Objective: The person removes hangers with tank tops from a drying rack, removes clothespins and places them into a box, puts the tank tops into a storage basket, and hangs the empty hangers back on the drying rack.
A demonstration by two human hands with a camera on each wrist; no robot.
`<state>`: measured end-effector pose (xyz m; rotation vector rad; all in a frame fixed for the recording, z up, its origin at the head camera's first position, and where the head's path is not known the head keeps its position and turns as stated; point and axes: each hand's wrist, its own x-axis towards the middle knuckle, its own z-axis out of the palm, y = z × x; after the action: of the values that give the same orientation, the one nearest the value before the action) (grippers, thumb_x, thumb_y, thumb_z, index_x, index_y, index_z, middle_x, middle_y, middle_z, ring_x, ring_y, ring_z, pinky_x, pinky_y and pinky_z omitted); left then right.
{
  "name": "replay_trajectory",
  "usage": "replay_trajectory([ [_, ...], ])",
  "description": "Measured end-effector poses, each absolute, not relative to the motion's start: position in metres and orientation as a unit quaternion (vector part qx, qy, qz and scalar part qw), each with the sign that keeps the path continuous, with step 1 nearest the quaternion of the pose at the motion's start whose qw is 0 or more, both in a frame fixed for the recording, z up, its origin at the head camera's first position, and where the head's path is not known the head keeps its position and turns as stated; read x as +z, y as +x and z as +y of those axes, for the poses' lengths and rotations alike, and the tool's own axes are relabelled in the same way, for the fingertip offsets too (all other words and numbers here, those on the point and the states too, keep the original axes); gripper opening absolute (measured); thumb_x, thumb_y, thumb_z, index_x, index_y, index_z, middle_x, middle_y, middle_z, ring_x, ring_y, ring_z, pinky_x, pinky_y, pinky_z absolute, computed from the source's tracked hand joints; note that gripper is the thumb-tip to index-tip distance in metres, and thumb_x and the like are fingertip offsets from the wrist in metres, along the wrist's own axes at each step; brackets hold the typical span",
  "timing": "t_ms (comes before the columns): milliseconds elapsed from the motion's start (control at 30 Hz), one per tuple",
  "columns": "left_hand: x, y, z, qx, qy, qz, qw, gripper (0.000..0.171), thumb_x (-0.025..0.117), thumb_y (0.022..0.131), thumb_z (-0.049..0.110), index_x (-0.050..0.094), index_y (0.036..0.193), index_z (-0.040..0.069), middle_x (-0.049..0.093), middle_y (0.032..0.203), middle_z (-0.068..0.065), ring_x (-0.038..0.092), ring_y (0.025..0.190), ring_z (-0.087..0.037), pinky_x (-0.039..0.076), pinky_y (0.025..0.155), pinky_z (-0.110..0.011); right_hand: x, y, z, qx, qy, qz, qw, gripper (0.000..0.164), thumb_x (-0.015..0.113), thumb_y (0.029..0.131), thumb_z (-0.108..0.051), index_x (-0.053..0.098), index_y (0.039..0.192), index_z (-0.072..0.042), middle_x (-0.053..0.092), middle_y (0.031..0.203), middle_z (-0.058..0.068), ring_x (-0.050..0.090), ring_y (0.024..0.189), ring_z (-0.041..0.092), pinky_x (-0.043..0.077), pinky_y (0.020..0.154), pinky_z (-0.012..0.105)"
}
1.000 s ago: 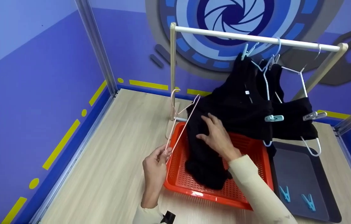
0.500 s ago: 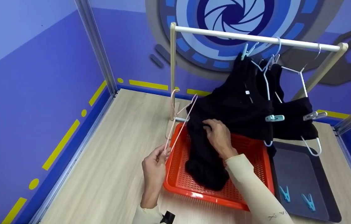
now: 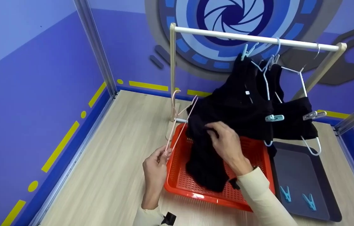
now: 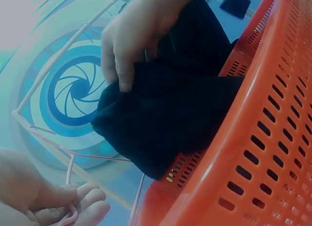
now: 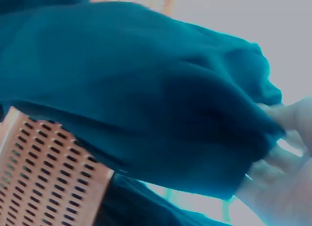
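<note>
Black cloth [image 3: 206, 164], drooping into the red basket [image 3: 195, 195] below the right hand [image 3: 227, 142], is caught now, those spread fingers narrowed to a pinch, while leftward the left hand [image 3: 155, 168] grips the pink hanger [image 3: 184, 125], so both are busy.

no readable text, brand or number, small white label [image 3: 247, 93] on black garment [image 3: 230, 108], too small to read, aperture-like round emblem [image 3: 233, 14] on blue-purple wall [image 3: 126, 47]

Head view is bright, the basket rim [image 3: 197, 196] glaring; wrist views are hazy, right hand [image 5: 286, 179] blurred.
</note>
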<state>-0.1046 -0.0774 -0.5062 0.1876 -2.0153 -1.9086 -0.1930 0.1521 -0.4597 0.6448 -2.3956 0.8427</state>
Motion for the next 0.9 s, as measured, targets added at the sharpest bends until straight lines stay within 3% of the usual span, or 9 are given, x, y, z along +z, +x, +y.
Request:
replay_trajectory([
  [200,-0.507,-0.105,-0.076,-0.679,0.065,-0.708,0.183,0.023,0.066,0.101,-0.008,0.074,0.122,-0.009,0.079,0.107,-0.017,0.076,0.100,-0.031,0.061,0.087,-0.034,-0.465,-0.166,0.152,0.239,0.286,-0.924,0.081,0.015,0.083,0.090,-0.004,0.079,0.104,-0.010,0.077,0.103,0.006,0.074,0.096,0.029,0.059,0.083,0.050],
  [267,-0.506,-0.105,-0.076,-0.682,0.065,-0.705,0.183,0.023,0.067,0.100,-0.008,0.074,0.122,-0.009,0.078,0.107,-0.018,0.076,0.101,-0.032,0.061,0.087,-0.033,-0.467,-0.160,0.153,0.222,0.306,-0.925,0.033,0.018,0.081,0.094,-0.009,0.079,0.112,-0.007,0.077,0.107,0.009,0.074,0.100,0.030,0.059,0.085,0.050],
  [433,-0.506,-0.105,-0.074,-0.682,0.071,-0.705,0.182,0.023,0.067,0.100,-0.008,0.075,0.121,-0.007,0.079,0.106,-0.018,0.076,0.101,-0.031,0.061,0.087,-0.033,-0.464,-0.141,0.161,0.223,0.307,-0.924,-0.043,0.044,0.077,0.100,-0.025,0.069,0.137,-0.002,0.071,0.129,0.017,0.068,0.118,0.036,0.054,0.099,0.054],
  [533,-0.507,-0.104,-0.073,-0.682,0.066,-0.705,0.184,0.023,0.066,0.100,-0.009,0.075,0.121,-0.008,0.078,0.106,-0.019,0.076,0.099,-0.033,0.061,0.086,-0.034,-0.456,-0.128,0.172,0.250,0.265,-0.930,-0.048,0.050,0.076,0.101,-0.031,0.066,0.143,-0.005,0.067,0.138,0.015,0.065,0.125,0.035,0.052,0.103,0.054],
  [700,-0.506,-0.105,-0.072,-0.684,0.055,-0.703,0.185,0.023,0.065,0.101,-0.009,0.073,0.123,-0.011,0.078,0.107,-0.019,0.076,0.099,-0.035,0.061,0.086,-0.033,-0.444,-0.106,0.198,0.308,0.194,-0.931,-0.016,0.047,0.073,0.103,-0.034,0.067,0.143,-0.011,0.069,0.137,0.006,0.067,0.121,0.028,0.054,0.100,0.053],
  [900,-0.507,-0.102,-0.073,-0.673,0.055,-0.713,0.187,0.025,0.065,0.101,-0.008,0.072,0.124,-0.011,0.079,0.106,-0.018,0.076,0.099,-0.033,0.061,0.087,-0.033,-0.451,-0.080,0.240,0.349,0.103,-0.929,0.068,0.040,0.073,0.103,-0.028,0.070,0.136,-0.005,0.071,0.130,0.010,0.067,0.120,0.032,0.053,0.099,0.056],
])
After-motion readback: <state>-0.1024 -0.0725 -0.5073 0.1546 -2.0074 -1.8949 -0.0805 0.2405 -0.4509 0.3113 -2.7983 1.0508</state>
